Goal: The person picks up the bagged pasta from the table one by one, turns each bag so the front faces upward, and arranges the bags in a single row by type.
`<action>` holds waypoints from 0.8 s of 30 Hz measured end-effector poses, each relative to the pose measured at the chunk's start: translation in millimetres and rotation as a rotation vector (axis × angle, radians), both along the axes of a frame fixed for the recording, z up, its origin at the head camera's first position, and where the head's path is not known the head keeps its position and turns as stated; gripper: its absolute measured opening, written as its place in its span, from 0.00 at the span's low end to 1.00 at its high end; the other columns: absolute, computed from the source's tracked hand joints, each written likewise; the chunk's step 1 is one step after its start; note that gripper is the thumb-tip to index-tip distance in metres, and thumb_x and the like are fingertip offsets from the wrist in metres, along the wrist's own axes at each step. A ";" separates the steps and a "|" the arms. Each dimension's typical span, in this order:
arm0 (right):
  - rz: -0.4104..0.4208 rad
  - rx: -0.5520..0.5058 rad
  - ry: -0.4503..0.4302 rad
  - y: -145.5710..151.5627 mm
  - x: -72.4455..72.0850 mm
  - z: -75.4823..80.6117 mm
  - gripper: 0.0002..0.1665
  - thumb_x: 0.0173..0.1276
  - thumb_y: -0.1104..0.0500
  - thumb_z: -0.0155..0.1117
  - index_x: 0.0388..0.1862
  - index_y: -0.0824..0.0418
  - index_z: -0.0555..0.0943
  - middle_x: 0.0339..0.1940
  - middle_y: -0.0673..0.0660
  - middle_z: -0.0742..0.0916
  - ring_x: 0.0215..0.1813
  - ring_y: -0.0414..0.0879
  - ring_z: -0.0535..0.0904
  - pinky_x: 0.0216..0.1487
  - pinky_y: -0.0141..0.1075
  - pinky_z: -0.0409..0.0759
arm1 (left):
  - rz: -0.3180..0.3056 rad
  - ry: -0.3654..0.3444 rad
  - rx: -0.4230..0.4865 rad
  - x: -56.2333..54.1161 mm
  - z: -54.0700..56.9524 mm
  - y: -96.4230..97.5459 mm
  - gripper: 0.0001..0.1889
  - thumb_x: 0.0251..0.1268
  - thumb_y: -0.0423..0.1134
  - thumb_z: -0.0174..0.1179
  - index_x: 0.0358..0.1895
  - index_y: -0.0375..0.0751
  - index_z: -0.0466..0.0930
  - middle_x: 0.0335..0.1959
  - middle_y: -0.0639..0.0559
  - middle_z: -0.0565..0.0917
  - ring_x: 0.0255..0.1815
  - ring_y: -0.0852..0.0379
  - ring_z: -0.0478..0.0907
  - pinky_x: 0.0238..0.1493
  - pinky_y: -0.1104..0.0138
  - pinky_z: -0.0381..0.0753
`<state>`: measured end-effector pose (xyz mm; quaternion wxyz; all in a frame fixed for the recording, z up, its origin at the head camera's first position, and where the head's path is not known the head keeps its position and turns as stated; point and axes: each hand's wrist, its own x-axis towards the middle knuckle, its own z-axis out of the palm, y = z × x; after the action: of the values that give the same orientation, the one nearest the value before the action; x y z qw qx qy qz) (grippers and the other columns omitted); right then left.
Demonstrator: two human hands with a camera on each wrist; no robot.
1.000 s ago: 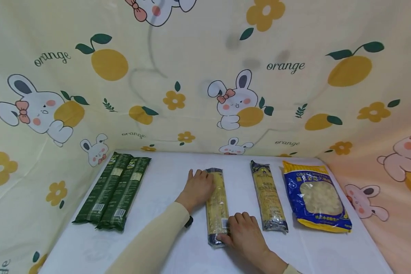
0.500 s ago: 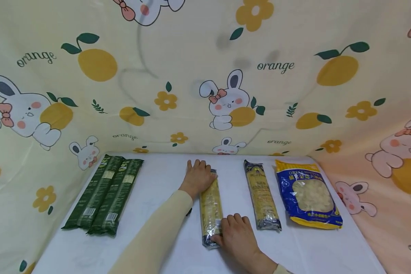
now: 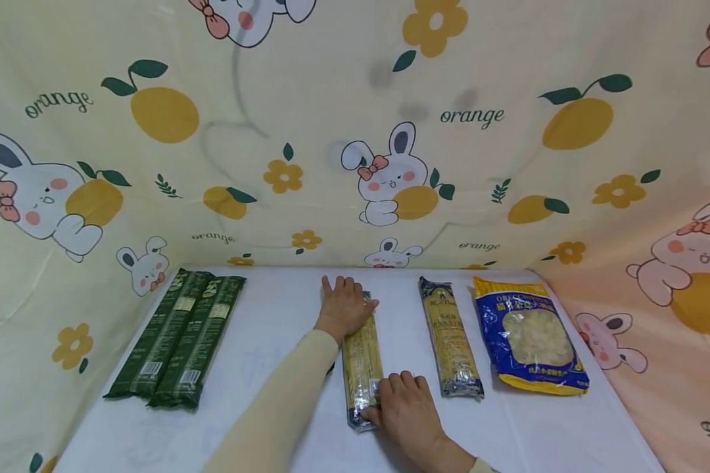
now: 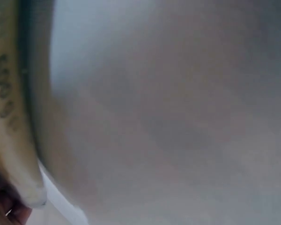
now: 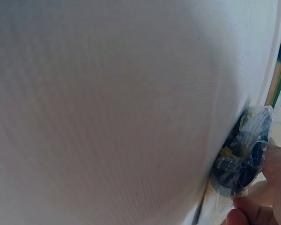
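A slim pack of spaghetti (image 3: 362, 358), see-through with dark blue ends, lies lengthwise on the white table in the head view. My left hand (image 3: 344, 307) grips across its far end, thumb on the right side, hiding most of that end. At the near end, my right hand (image 3: 408, 412) holds the right edge with the thumb over the top. The right wrist view shows the crinkled dark end of the spaghetti pack (image 5: 241, 152) between thumb and fingers (image 5: 248, 211). In the left wrist view the spaghetti pack (image 4: 7, 103) runs down to fingertips (image 4: 19, 213).
Two green packs (image 3: 156, 335) lie side by side at the left. Right of my hands is a second spaghetti pack (image 3: 451, 338), then a blue and yellow bag of orecchiette (image 3: 532, 335). A rabbit-and-orange printed cloth (image 3: 307, 210) encloses the table (image 3: 272, 420) behind and at the sides.
The head view has shifted, moving the whole scene slightly left. My left hand has slid farther over the spaghetti pack's far end, its thumb now at the right side. My right hand keeps its hold.
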<state>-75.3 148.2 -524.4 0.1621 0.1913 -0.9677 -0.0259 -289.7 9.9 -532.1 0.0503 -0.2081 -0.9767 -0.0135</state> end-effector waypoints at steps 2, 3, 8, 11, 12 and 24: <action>-0.004 -0.018 -0.004 -0.8 -0.4 -0.5 0.34 0.60 0.26 0.72 0.31 0.55 0.77 0.26 0.49 0.76 0.35 0.46 0.73 0.38 0.42 0.72 | -0.022 0.068 0.016 -0.1 0.2 -4.0 0.37 0.82 0.68 0.41 0.60 0.35 0.80 0.56 0.41 0.80 0.65 0.41 0.73 0.76 0.32 0.60; -0.009 -0.027 -0.004 -1.0 -0.5 -0.8 0.34 0.59 0.26 0.72 0.30 0.55 0.76 0.25 0.48 0.75 0.34 0.46 0.73 0.38 0.42 0.71 | -0.036 0.104 0.026 -0.4 0.7 -5.9 0.37 0.83 0.68 0.41 0.58 0.34 0.80 0.54 0.41 0.80 0.64 0.41 0.74 0.76 0.32 0.61; -0.031 -0.067 0.037 -0.5 -2.4 -2.8 0.37 0.55 0.24 0.74 0.27 0.54 0.74 0.23 0.48 0.73 0.32 0.46 0.71 0.38 0.41 0.67 | -0.103 0.264 0.085 -2.2 9.8 -13.6 0.34 0.83 0.66 0.42 0.49 0.34 0.80 0.50 0.40 0.81 0.61 0.39 0.76 0.75 0.32 0.62; -0.039 -0.080 0.085 1.3 -5.2 -4.5 0.39 0.53 0.22 0.74 0.27 0.55 0.73 0.22 0.48 0.71 0.30 0.46 0.69 0.38 0.42 0.66 | -0.139 0.341 0.120 -3.8 19.3 -16.3 0.32 0.84 0.64 0.43 0.47 0.34 0.78 0.48 0.39 0.80 0.59 0.38 0.76 0.75 0.31 0.60; -0.042 -0.077 0.100 2.0 -6.3 -5.0 0.41 0.52 0.22 0.74 0.26 0.56 0.73 0.21 0.49 0.71 0.30 0.47 0.69 0.38 0.43 0.67 | -0.150 0.371 0.132 -4.3 22.7 -17.2 0.31 0.84 0.63 0.44 0.46 0.33 0.77 0.47 0.39 0.80 0.57 0.38 0.76 0.75 0.30 0.60; -0.108 -0.183 -0.041 -4.4 -15.9 -6.4 0.36 0.58 0.27 0.75 0.24 0.56 0.74 0.20 0.50 0.74 0.30 0.49 0.72 0.39 0.46 0.69 | -0.198 0.560 0.163 -5.8 49.6 -33.5 0.26 0.82 0.61 0.48 0.42 0.37 0.74 0.46 0.40 0.79 0.53 0.40 0.74 0.75 0.32 0.61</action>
<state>-91.2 143.8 -530.8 0.1573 0.1239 -0.9780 0.0579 -295.5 -23.7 -482.6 0.3324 -0.2933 -0.8956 -0.0388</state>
